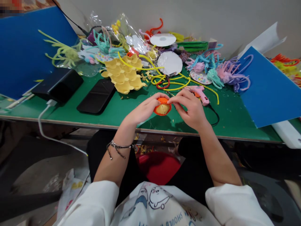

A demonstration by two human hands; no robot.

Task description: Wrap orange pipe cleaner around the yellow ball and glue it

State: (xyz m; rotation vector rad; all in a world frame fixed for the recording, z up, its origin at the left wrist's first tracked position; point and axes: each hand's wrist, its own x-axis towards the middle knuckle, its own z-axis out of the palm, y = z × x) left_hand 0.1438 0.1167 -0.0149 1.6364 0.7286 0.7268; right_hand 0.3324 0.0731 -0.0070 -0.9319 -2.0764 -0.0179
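Observation:
Between my hands, just above the table's front edge, is a small yellow egg-carton cup (162, 109) ringed with fuzzy orange pipe cleaner. My left hand (146, 108) grips it from the left, thumb and fingers closed on its edge. My right hand (190, 106) pinches the orange rim at the upper right. The right fingertips partly hide what they hold there. Just behind the right hand lies a pink glue gun (200, 93). Red-handled scissors (164, 84) rest among long yellow pipe cleaners (185, 84). A yellow egg carton (125, 75) with torn edges sits behind my left hand.
On the green table (131, 110) to the left are a black phone (96, 96) and a black box (60, 84) with a white cable. White discs (169, 62) and bundles of coloured pipe cleaners (225, 70) crowd the back. Blue boards (270, 88) flank both sides. A red basin (157, 166) is below.

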